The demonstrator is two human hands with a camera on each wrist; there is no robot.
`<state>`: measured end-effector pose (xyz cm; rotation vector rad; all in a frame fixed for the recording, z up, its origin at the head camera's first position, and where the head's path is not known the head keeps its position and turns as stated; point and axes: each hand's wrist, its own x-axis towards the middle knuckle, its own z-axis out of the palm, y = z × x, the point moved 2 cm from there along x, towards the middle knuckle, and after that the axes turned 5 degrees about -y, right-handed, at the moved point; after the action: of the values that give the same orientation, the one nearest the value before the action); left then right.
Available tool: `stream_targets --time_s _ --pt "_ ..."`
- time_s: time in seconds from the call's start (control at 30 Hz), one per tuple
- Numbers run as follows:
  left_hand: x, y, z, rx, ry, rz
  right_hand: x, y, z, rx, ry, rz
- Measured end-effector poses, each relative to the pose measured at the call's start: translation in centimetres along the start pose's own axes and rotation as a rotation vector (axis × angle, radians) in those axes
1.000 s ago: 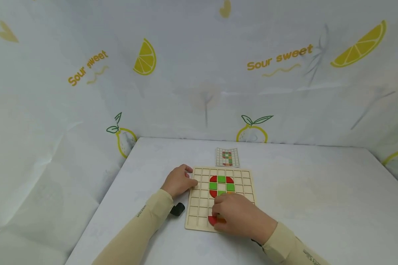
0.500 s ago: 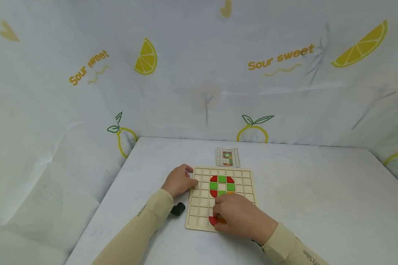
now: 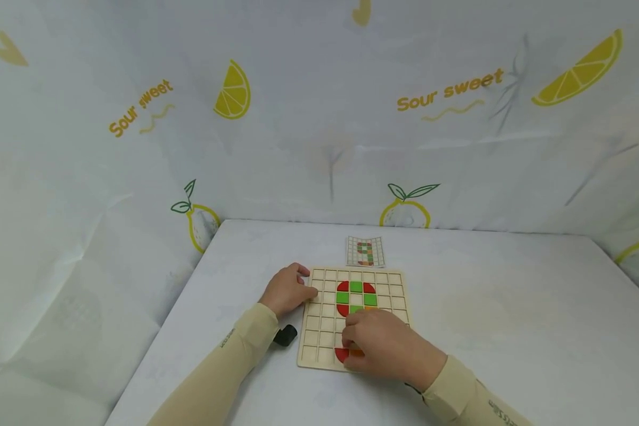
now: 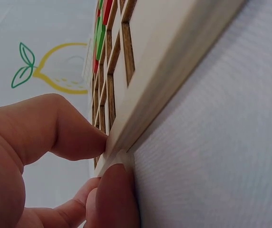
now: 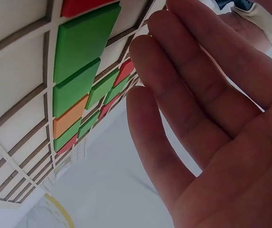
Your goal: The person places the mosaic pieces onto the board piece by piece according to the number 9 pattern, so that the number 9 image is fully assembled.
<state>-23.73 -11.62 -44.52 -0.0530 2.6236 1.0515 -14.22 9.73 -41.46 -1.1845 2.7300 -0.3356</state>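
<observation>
Right hand (image 3: 386,346), fingers straight and relaxed, covering lower tiles of wooden grid board (image 3: 319,331); red tile (image 3: 341,354) partly hidden beneath. Left hand (image 3: 286,291) pinching board's left edge. Pattern card (image 3: 365,251) too small to read.

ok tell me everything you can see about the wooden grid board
The wooden grid board is a pale, square tray of small square cells lying flat on the white table, in front of a small pattern card. Red, green and orange tiles fill some middle cells. The left hand pinches its left edge near the far corner; the right hand lies open over its near middle.
</observation>
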Motion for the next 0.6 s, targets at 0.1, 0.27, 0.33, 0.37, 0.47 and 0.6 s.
stream_targets --time_s 0.1,0.27,0.33,0.37,0.47,0.6 --pt "0.0 -0.1 0.3 -0.004 -0.008 -0.005 -0.3 0.2 0.0 0.015 -0.005 0.021" --pt "0.4 -0.4 0.4 -0.029 -0.04 0.008 -0.9 1.3 -0.7 0.034 0.009 0.118" --pt "0.4 -0.8 0.0 -0.061 -0.06 0.01 -1.4 2.1 -1.3 0.037 0.035 0.174" --pt "0.4 -1.1 -0.3 -0.075 -0.065 0.008 -1.8 2.6 -1.7 0.04 0.052 0.207" --pt "-0.4 -2.2 -1.9 -0.09 -0.039 0.012 -3.6 4.5 -2.4 0.035 0.104 0.306" --pt "-2.4 -4.5 -4.7 -0.018 0.07 0.027 -6.9 7.3 -2.7 0.0 0.142 0.411"
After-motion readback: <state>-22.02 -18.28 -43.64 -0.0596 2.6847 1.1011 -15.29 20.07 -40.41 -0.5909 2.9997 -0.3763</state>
